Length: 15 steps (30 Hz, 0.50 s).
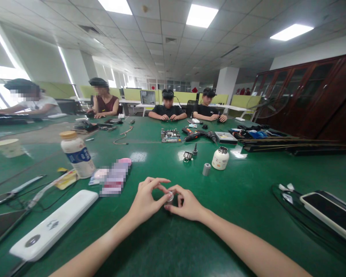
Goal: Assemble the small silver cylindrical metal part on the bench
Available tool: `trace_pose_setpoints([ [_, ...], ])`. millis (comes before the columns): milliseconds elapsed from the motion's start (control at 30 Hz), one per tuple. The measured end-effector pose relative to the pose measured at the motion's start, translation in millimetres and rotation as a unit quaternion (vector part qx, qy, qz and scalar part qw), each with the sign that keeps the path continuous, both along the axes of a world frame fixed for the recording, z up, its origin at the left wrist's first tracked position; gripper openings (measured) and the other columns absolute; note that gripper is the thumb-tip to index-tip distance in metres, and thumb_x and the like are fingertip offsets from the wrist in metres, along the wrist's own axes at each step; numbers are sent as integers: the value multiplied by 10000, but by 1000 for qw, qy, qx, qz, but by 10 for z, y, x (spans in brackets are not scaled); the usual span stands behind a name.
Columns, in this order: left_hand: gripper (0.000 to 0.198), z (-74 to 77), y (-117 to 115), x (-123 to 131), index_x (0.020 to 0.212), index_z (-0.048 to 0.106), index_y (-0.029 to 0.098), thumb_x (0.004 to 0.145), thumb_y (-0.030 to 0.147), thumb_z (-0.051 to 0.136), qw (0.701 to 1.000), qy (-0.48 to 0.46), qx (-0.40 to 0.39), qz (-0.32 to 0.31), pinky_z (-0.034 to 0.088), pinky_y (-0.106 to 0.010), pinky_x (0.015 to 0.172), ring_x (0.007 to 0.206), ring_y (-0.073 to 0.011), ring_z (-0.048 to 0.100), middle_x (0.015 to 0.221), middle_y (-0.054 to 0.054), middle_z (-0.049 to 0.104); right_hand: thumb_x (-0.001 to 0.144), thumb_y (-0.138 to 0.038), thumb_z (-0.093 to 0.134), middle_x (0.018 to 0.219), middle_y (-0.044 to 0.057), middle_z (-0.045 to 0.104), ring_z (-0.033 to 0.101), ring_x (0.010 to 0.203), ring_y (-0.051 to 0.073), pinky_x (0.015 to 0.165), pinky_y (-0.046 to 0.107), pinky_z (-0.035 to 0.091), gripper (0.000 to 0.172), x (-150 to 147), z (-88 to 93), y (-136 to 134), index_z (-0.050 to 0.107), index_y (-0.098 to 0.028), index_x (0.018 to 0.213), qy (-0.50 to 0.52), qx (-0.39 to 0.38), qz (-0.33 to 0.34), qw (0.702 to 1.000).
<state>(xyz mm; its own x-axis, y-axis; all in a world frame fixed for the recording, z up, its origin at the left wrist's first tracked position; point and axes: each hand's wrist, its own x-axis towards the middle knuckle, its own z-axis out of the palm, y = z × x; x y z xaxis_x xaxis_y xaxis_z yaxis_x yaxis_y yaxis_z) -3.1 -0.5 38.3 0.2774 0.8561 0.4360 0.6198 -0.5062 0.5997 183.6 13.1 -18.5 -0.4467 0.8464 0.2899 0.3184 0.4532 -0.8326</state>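
Note:
Both my hands meet on the green table (pixel 190 246) in front of me. My left hand (pixel 146 200) and my right hand (pixel 186 204) pinch a small silvery round part (pixel 170 197) between their fingertips. The fingers of both hands are curled and closed around it. Just beyond my hands stand a small grey metal cylinder (pixel 206 169) and a white jar-like bottle (pixel 220 158) with an open metal neck. A metal ring (pixel 187 155) and a small dark bit (pixel 195 150) lie a little farther back.
At left are a white plastic bottle (pixel 77 153), a long white power bank (pixel 53 224), cables and a blurred pink item (pixel 114 178). A phone (pixel 330 212) lies at right. A circuit board (pixel 170 135) and an electric screwdriver (pixel 197 135) lie mid-table. Several people sit at the far side.

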Motion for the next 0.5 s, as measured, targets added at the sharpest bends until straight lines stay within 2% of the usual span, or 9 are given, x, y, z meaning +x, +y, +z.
trace_pose_setpoints([
  [67, 354, 14, -7, -6, 1133, 640, 244, 787, 313, 662, 1000, -5, -16, -24, 405, -482, 959, 1038, -282, 603, 870, -24, 781, 737, -314, 778, 980, -12, 701, 515, 489, 47, 464, 174, 370, 432, 1, -5, 3, 588, -231, 1116, -1, 1, 1, 1000],
  [200, 421, 15, -26, -12, 1212, 593, 249, 791, 237, 604, 996, -18, -39, -81, 392, -468, 991, 1124, -277, 580, 1041, -45, 767, 741, -348, 775, 1000, 9, 697, 519, 492, 51, 454, 179, 371, 428, 3, -10, 6, 590, -216, 1105, -3, -1, 1, 1000],
  [300, 382, -2, -26, -10, 1176, 609, 252, 795, 250, 608, 997, -18, -23, -67, 399, -472, 982, 1111, -279, 584, 1054, -48, 755, 738, -329, 773, 999, 4, 699, 524, 493, 52, 458, 178, 376, 437, 3, 4, -1, 586, -225, 1119, -1, -1, 1, 1000],
  [500, 307, -15, -16, 2, 1098, 619, 245, 798, 299, 656, 999, -24, 5, -38, 423, -444, 937, 1021, -264, 614, 871, -17, 773, 734, -310, 772, 990, -10, 705, 531, 501, 54, 472, 177, 379, 430, 0, 26, -15, 589, -238, 1116, -5, 0, 1, 1000],
])
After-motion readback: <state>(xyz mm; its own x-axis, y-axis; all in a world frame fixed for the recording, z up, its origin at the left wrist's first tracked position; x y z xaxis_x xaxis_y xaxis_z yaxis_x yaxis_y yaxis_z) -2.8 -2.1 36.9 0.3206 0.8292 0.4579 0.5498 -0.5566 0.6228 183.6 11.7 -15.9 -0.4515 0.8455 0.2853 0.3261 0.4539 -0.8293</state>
